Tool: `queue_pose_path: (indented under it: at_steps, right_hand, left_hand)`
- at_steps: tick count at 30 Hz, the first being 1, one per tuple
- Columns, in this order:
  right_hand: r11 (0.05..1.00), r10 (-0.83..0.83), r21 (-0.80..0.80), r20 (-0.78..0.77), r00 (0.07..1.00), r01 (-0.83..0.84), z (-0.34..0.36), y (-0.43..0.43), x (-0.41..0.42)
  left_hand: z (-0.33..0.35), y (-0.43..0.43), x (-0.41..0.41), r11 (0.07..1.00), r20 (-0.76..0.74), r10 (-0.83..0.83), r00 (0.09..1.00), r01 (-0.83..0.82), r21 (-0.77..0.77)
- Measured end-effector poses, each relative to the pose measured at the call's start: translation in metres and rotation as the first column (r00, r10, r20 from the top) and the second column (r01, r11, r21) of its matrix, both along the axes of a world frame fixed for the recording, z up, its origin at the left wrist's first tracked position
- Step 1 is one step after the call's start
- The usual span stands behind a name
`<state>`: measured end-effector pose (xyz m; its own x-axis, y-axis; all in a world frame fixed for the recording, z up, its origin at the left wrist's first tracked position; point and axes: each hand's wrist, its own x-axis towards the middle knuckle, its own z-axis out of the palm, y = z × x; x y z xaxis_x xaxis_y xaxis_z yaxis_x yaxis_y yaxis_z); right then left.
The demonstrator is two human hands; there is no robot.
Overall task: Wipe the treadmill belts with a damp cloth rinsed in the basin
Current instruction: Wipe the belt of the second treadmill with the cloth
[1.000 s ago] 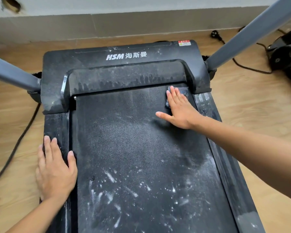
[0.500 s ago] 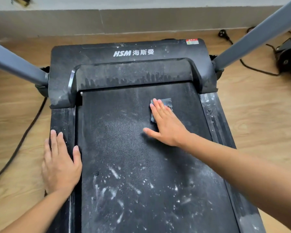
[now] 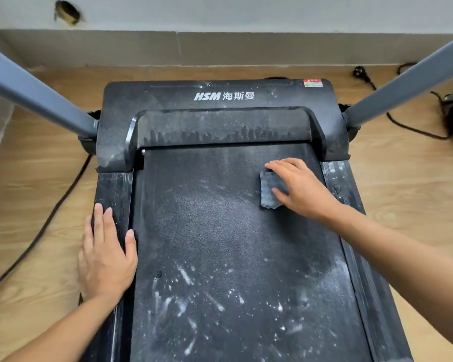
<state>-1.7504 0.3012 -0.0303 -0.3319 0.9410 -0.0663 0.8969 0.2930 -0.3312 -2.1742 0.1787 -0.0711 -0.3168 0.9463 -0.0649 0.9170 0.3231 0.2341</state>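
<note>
Head view — right hand [image 3: 302,189] presses flat on cloth [image 3: 267,197] on belt [image 3: 220,244]; left hand [image 3: 105,257] lies flat on rail [image 3: 113,189].

I'm seeing the wood-look floor [image 3: 403,205] carrying the black treadmill [image 3: 220,121], a dark cable [image 3: 51,219] trailing along its left, a plug [image 3: 358,71] lying far right by the wall [image 3: 220,48]

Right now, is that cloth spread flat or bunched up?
Flat, not bunched: the cloth lies as a small rectangle on the belt, pressed under the right hand.
</note>
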Motion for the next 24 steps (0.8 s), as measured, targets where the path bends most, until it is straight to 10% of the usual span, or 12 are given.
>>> queue_pose_path:
  at_steps: [7,13,24]
  right_hand:
    - [0.975,-0.067,-0.214,-0.013,0.998,0.063,0.021,0.032,-0.007]
    - [0.963,-0.207,0.128,-0.221,0.953,0.238,0.061,0.049,0.023]
    - [0.966,-0.243,0.127,0.166,0.956,0.224,-0.007,0.002,0.023]
  left_hand:
    - [-0.002,0.0,-0.001,1.0,-0.004,0.0,1.0,0.0,0.007]
    - [-0.004,0.0,-0.002,1.0,-0.003,-0.015,1.0,0.015,0.016]
    - [-0.003,0.001,0.0,1.0,0.005,0.002,1.0,-0.002,0.015]
